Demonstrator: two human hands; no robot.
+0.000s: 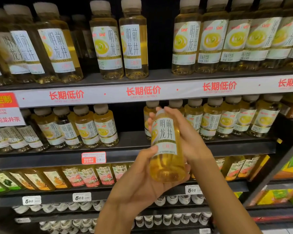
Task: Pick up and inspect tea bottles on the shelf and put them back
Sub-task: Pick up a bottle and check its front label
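I hold one tea bottle [166, 149] upright in front of the second shelf [128, 155]; it has pale yellow tea, a white label with black characters and a beige cap. My left hand [142, 179] cups its base from below, thumb on the label's lower edge. My right hand [186, 137] wraps the upper body and neck from the right, fingers hiding the cap. Behind it the shelf shows a gap between two rows of identical bottles [98, 127].
The top shelf [159, 76] carries more of the same bottles [134, 39], with a gap right of centre. A lower shelf holds peach and orange tea bottles [90, 176]. White-capped bottles [176, 200] lie beneath. Yellow-green cartons [291, 166] stand at the right.
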